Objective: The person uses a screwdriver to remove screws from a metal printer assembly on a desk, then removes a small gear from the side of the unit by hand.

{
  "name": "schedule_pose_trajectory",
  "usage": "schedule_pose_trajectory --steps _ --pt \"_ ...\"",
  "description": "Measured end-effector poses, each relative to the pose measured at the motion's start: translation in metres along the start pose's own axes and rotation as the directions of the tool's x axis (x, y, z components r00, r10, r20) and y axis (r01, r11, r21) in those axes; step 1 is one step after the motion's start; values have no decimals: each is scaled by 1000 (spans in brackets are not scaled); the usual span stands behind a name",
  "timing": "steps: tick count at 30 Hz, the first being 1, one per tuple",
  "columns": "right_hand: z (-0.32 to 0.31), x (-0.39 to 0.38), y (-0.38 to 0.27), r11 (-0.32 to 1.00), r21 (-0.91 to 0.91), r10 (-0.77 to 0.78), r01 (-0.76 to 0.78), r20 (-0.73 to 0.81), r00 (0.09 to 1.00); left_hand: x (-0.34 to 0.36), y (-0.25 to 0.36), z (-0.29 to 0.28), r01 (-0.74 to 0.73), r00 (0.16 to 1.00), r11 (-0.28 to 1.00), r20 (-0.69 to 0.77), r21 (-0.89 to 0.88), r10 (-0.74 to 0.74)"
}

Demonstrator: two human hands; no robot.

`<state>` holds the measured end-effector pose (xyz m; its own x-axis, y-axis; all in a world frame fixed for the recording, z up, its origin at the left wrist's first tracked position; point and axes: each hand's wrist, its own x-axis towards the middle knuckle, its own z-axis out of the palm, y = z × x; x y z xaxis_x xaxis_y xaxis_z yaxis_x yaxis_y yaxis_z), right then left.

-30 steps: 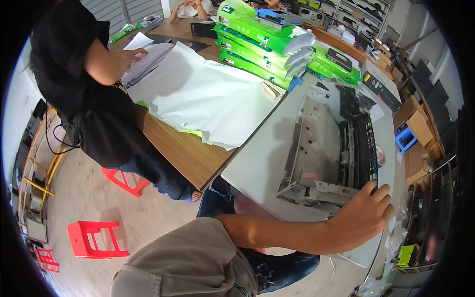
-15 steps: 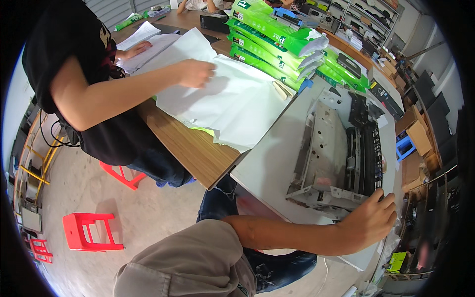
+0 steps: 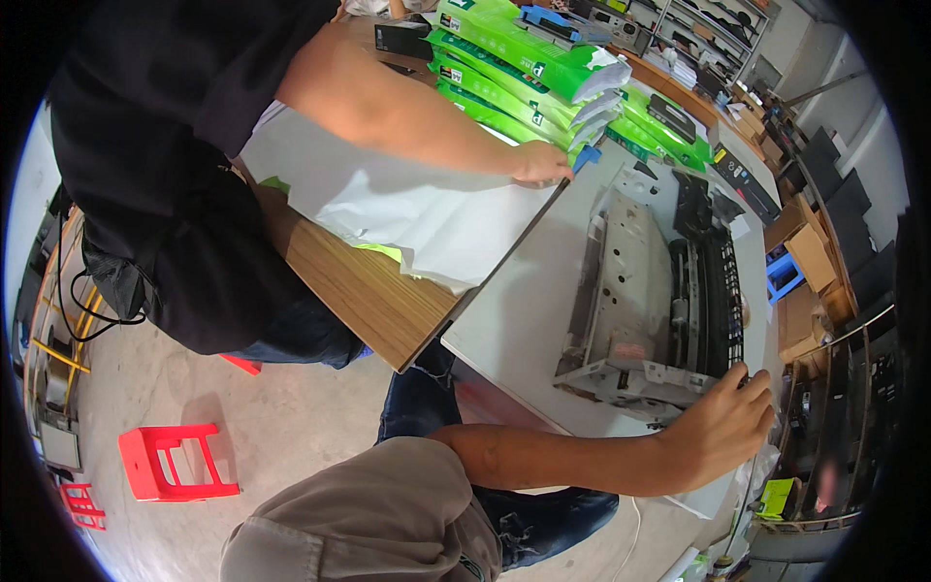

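Observation:
My left hand (image 3: 719, 428) is at the near right corner of an opened printer unit (image 3: 635, 291), its fingers curled at the end of a dark ribbed strip (image 3: 729, 291). What the fingertips hold, if anything, is hidden behind the hand. The printer unit has a grey metal plate and black rollers, and sits on a light grey table (image 3: 504, 330). My right hand is out of view. On my left a person in a black shirt reaches across a large white sheet (image 3: 417, 209); that person's hand (image 3: 541, 163) is at its far right edge.
Green paper packs (image 3: 514, 78) are stacked at the back, with a blue and grey device (image 3: 562, 27) on top. A wooden table (image 3: 359, 291) adjoins the grey one. A red stool (image 3: 179, 461) stands on the floor at left. Cardboard boxes (image 3: 800, 247) stand at right.
The other person has leaned in and stretched an arm right, to the sheet's far edge, covering the small pale pieces there. My left hand has stayed at the printer corner.

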<state>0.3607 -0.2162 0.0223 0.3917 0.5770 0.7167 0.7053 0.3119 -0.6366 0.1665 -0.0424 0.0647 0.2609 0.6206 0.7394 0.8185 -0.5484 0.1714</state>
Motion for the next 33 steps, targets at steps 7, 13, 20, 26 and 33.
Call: schedule_pose_trajectory --steps 7,13,20,26,33 --pt "-10 4 -3 995 -60 -75 75 -3 997 0 -1 5 -18 999 1000 -43 -23 17" --pt "-25 -9 -2 899 102 436 -427 -95 895 -1 -3 0 4 999 1000 -36 -1 -4" --pt "-23 0 -22 992 -62 105 -108 -49 993 4 3 6 -24 999 998 -42 -65 21" --pt "-34 -9 -1 893 226 399 -389 1 917 10 -7 -1 -3 998 985 -61 -170 -7" --pt "-12 0 -4 991 25 136 -134 -174 975 16 2 8 -40 995 984 -102 -173 23"
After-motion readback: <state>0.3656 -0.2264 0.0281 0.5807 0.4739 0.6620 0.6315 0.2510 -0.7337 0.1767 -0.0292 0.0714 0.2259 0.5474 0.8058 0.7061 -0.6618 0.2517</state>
